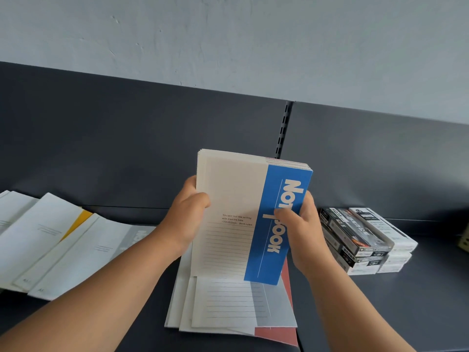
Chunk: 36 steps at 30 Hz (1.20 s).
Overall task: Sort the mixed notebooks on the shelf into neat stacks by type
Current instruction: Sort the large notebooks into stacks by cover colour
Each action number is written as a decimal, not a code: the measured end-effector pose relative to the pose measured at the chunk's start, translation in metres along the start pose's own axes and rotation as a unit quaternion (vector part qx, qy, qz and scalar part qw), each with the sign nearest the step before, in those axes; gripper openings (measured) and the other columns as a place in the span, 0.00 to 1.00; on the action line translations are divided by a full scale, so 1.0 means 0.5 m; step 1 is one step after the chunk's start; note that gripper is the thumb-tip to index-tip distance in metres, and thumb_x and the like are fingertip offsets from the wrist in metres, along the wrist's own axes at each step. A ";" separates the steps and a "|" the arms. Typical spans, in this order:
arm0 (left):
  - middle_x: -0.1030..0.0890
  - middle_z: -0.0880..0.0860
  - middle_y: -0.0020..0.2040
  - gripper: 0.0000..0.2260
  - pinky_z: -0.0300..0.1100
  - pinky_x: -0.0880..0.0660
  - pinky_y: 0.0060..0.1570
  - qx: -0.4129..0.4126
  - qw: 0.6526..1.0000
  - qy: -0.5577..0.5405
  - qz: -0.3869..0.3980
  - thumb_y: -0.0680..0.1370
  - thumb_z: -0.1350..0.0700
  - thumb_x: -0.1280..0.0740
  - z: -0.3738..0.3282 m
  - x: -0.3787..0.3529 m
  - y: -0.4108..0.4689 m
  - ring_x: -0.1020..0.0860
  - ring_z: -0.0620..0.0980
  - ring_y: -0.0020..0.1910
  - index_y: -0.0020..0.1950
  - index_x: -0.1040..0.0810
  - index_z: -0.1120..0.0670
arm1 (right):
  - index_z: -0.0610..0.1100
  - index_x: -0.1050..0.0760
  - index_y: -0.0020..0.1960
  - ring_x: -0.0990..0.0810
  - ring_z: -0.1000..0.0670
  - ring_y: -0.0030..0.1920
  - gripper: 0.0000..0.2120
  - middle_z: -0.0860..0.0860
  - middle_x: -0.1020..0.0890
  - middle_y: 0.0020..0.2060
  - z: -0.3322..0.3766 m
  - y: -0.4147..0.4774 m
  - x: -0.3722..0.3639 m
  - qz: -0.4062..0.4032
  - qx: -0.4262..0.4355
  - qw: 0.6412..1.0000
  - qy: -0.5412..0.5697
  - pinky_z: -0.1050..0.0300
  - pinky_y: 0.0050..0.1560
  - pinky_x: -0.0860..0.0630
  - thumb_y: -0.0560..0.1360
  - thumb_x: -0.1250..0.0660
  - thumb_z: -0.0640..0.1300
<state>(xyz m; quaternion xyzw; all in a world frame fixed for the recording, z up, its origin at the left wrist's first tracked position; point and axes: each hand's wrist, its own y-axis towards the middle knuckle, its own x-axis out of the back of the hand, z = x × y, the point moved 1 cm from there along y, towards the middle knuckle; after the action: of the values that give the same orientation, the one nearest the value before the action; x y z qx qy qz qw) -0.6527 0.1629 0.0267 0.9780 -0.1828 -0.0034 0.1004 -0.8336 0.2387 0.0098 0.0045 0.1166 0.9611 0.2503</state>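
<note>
**While both hands grip it, a bundle of notebooks stands upright on the shelf**

Where the dark shelf [380, 313] meets its dark back panel [127, 135], a bundle of notebooks [236, 212] is held upright in the middle of the view. Its front cover is cream with ruled lines, and a blue band marked "Notebook" runs down the side at three o'clock. The left hand [187, 214] grips the bundle's nine o'clock edge, with the thumb pressed on the cream cover and the fingers curled behind. The right hand [302, 224] grips the three o'clock edge. Its thumb lies across the blue band and its fingers wrap round the back.

At six o'clock from the bundle, a loose pile of notebooks [187, 301] lies flat on the shelf, slightly fanned. A grey-banded notebook [274, 301] is on top and a red-covered notebook [276, 337] shows underneath at the five o'clock corner. The bundle's lower edge meets this pile, though I cannot tell whether it rests on it or hangs just above.

At nine o'clock, well apart from the bundle, more cream notebooks [50, 240] lie overlapping in a row, one of them showing a yellow band [78, 222]. At three o'clock, near the right hand, a stack of black and white boxes [363, 240] sits against the back panel. A slotted upright [283, 128] rises at twelve o'clock behind the bundle, below a pale grey wall [228, 34].
</note>
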 end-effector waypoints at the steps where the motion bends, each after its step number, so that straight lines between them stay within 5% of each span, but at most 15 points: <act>1: 0.22 0.45 0.55 0.17 0.37 0.30 0.46 0.014 1.000 0.021 0.009 0.78 0.64 0.45 0.011 0.001 -0.005 0.25 0.40 0.53 0.65 0.31 0.51 | 0.50 0.29 0.54 0.15 0.45 0.47 0.12 0.48 0.16 0.49 -0.012 -0.005 0.002 0.006 -0.010 1.000 -0.008 0.42 0.46 0.17 0.77 0.39 0.34; 6: 0.23 0.46 0.59 0.13 0.48 0.27 0.61 0.003 0.989 0.149 0.014 0.81 0.56 0.43 0.028 0.014 0.006 0.25 0.45 0.59 0.66 0.31 0.52 | 0.48 0.27 0.55 0.16 0.43 0.49 0.06 0.47 0.16 0.49 -0.032 0.005 0.009 -0.008 -0.018 0.997 -0.073 0.37 0.48 0.19 0.79 0.36 0.41; 13: 0.19 0.57 0.54 0.10 0.49 0.25 0.53 0.167 0.969 0.183 0.010 0.78 0.54 0.38 0.030 0.034 0.034 0.20 0.57 0.54 0.54 0.25 0.59 | 0.36 0.24 0.52 0.15 0.42 0.40 0.07 0.43 0.14 0.43 -0.030 0.022 0.012 0.041 -0.190 0.978 -0.077 0.42 0.44 0.17 0.79 0.34 0.40; 17: 0.19 0.55 0.47 0.06 0.44 0.26 0.44 0.247 0.945 0.211 0.024 0.80 0.56 0.37 0.091 0.030 0.015 0.20 0.54 0.47 0.49 0.25 0.58 | 0.39 0.24 0.51 0.14 0.44 0.41 0.07 0.45 0.14 0.42 -0.088 0.003 0.004 0.051 -0.275 0.948 -0.150 0.45 0.46 0.17 0.77 0.31 0.42; 21: 0.27 0.51 0.37 0.10 0.38 0.37 0.31 0.250 0.930 0.270 0.000 0.79 0.56 0.37 0.133 0.022 0.012 0.30 0.48 0.34 0.38 0.31 0.56 | 0.42 0.28 0.52 0.18 0.53 0.37 0.11 0.50 0.18 0.42 -0.113 0.002 -0.007 0.034 -0.278 0.925 -0.255 0.63 0.29 0.27 0.77 0.31 0.48; 25: 0.30 0.51 0.34 0.12 0.38 0.39 0.29 0.218 0.901 0.375 -0.016 0.76 0.56 0.36 0.168 0.035 0.012 0.33 0.49 0.30 0.34 0.34 0.56 | 0.43 0.28 0.51 0.18 0.53 0.41 0.15 0.49 0.18 0.47 -0.147 0.009 -0.013 0.018 -0.264 0.892 -0.367 0.57 0.39 0.20 0.75 0.30 0.52; 27: 0.26 0.52 0.39 0.09 0.40 0.34 0.32 0.194 0.889 0.415 -0.012 0.74 0.53 0.36 0.167 0.044 0.009 0.29 0.51 0.34 0.38 0.30 0.57 | 0.42 0.28 0.55 0.18 0.51 0.45 0.19 0.48 0.19 0.50 -0.146 0.008 -0.016 0.013 -0.242 0.867 -0.435 0.52 0.47 0.18 0.74 0.30 0.55; 29: 0.23 0.54 0.52 0.12 0.44 0.26 0.42 0.168 0.881 0.441 -0.011 0.75 0.49 0.35 0.162 0.054 0.007 0.23 0.54 0.46 0.52 0.24 0.56 | 0.44 0.29 0.63 0.21 0.46 0.55 0.26 0.47 0.24 0.58 -0.129 0.005 -0.026 0.004 -0.202 0.836 -0.510 0.48 0.54 0.21 0.72 0.30 0.57; 31: 0.27 0.55 0.62 0.19 0.47 0.27 0.53 0.133 0.877 0.460 -0.036 0.77 0.48 0.35 0.153 0.070 0.004 0.26 0.56 0.58 0.65 0.28 0.54 | 0.44 0.33 0.69 0.30 0.43 0.65 0.29 0.46 0.29 0.65 -0.110 0.002 -0.049 0.002 -0.146 0.825 -0.546 0.46 0.61 0.27 0.74 0.31 0.56; 36: 0.29 0.54 0.67 0.23 0.48 0.31 0.61 0.018 0.863 0.499 -0.076 0.78 0.47 0.35 0.142 0.135 -0.020 0.31 0.55 0.65 0.72 0.33 0.52 | 0.45 0.38 0.74 0.36 0.43 0.71 0.29 0.47 0.34 0.72 -0.082 -0.035 -0.168 0.074 -0.015 0.834 -0.547 0.48 0.70 0.37 0.78 0.36 0.54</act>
<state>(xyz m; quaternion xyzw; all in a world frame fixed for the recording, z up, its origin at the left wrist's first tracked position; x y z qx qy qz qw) -0.5892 0.1340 -0.0427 0.8613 -0.0329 0.4811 0.1599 -0.7542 0.2041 -0.0298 0.5346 -0.0543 0.8191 0.2009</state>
